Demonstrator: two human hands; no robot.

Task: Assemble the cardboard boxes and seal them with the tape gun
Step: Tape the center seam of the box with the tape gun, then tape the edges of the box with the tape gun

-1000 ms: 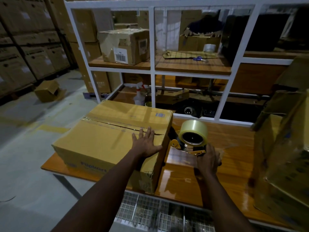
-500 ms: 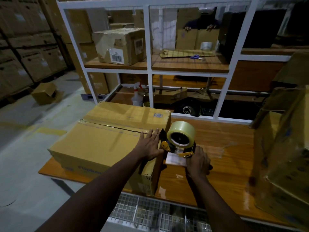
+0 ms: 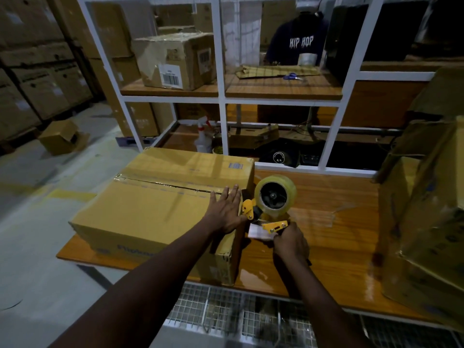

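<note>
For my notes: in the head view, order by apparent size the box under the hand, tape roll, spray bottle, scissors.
1. box
2. tape roll
3. spray bottle
4. scissors
Last two stand farther away; real size unsure.

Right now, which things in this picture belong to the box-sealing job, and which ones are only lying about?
In the job: cardboard box, pressed by the left hand; tape gun, gripped by the right hand.

Lying about: blue scissors on the shelf; spray bottle; labelled box on the shelf; small box on the floor.
</note>
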